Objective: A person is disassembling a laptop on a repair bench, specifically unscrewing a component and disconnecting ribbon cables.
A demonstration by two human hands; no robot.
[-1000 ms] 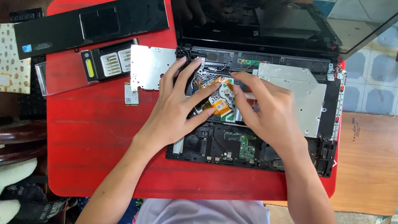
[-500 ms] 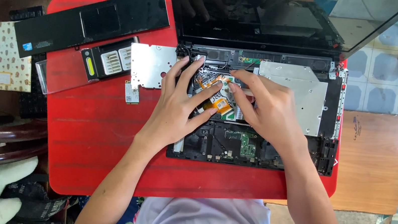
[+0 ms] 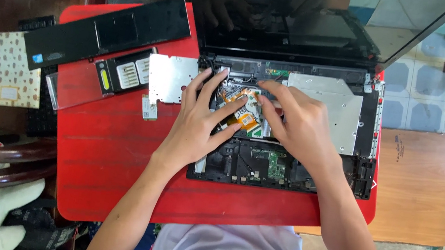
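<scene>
Left hand [image 3: 198, 125]: lay flat on the opened laptop base [image 3: 282, 166], fingers spread, thumb tip pressed to the orange ribbon cable [image 3: 240, 119]; it gripped nothing.
Right hand [image 3: 296, 125]: rested just beside the left, fingers bent down onto the same spot; whether the fingertips pinched the cable, I could not tell.
Orange ribbon cable: sat between the two hands, under their fingertips, in the middle of the base.
Silver drive cover [image 3: 331, 113]: lay just beyond the right hand's knuckles, still in the base.
Loose metal plate [image 3: 170, 78]: lay just outside the left hand, on the red table [image 3: 101, 144].
Black palm-rest panel [image 3: 106, 31]: lay well beyond the left hand, at a slant.
Dark screen [image 3: 303, 16]: stood open beyond both sets of fingertips.
</scene>
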